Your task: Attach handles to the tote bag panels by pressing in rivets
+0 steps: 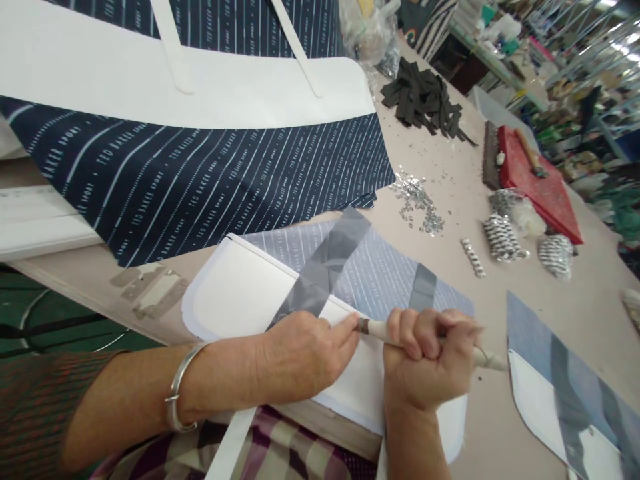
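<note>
In front of me a white panel (231,288) with a pale blue-grey, print-lettered fabric part (387,283) lies partly over the table edge. Dark grey strips (345,243) cross it. My right hand (429,357) is wrapped round a rod-like tool (377,331) with a pale handle and a brownish metal collar. The tool lies nearly level across the panel, its working tip hidden at my left fingertips. My left hand (313,350) rests on the panel, fingers curled and pressed together beside that tip. What they pinch is hidden.
Navy "Ted Baker Sport" fabric pieces (240,173) with white panels lie at the upper left. Small metal parts (420,203), black strips (425,100), a red slab (537,183) with a hammer (531,152), and bundled metal bits (503,237) lie beyond. Another panel (537,380) is at right.
</note>
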A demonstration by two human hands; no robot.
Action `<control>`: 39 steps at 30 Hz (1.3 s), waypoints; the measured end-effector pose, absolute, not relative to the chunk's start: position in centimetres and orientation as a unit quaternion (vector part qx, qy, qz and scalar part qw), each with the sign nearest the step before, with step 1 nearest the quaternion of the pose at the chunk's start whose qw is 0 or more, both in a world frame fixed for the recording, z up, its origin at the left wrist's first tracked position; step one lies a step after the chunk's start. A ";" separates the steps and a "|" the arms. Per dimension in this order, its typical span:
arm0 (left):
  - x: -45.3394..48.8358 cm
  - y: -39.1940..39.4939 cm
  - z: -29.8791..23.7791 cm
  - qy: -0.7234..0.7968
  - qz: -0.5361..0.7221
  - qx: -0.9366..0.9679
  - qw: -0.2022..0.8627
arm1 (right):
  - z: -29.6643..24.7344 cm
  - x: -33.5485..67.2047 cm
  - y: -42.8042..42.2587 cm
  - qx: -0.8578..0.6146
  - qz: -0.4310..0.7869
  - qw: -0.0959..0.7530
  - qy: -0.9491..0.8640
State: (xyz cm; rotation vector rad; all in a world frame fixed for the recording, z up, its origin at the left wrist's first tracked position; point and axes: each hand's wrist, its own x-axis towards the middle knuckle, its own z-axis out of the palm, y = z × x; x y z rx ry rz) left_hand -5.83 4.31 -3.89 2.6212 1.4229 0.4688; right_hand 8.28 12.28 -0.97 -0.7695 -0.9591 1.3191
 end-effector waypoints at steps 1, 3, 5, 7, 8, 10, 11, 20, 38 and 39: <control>-5.8 4.3 -3.9 0.473 0.155 0.865 0.060 | -0.8 8.1 12.1 -0.326 0.565 0.612 -0.447; -5.9 4.3 -3.9 0.477 0.154 0.863 0.058 | -0.7 8.1 12.0 -0.321 0.563 0.605 -0.463; -5.9 4.3 -3.9 0.476 0.155 0.864 0.055 | -0.8 8.7 12.1 -0.327 0.572 0.612 -0.437; -6.0 4.3 -3.9 0.470 0.160 0.866 0.051 | -1.2 9.4 12.2 -0.329 0.577 0.621 -0.417; -6.0 4.3 -3.9 0.469 0.163 0.866 0.049 | -1.3 9.6 12.2 -0.327 0.577 0.622 -0.416; -6.0 4.3 -4.0 0.471 0.165 0.865 0.048 | -1.6 9.8 12.1 -0.317 0.575 0.619 -0.430; -6.0 4.3 -4.0 0.472 0.166 0.864 0.049 | -1.7 9.8 12.1 -0.313 0.574 0.617 -0.438; -5.8 4.3 -3.9 0.478 0.172 0.859 0.065 | -0.9 8.3 11.9 -0.296 0.546 0.570 -0.539; -5.9 4.5 -3.8 0.470 0.179 0.856 0.122 | 1.2 3.8 12.9 -0.366 0.396 0.278 -0.795; -5.8 4.5 -4.0 0.467 0.182 0.856 0.129 | 1.2 3.4 12.8 -0.363 0.383 0.260 -0.808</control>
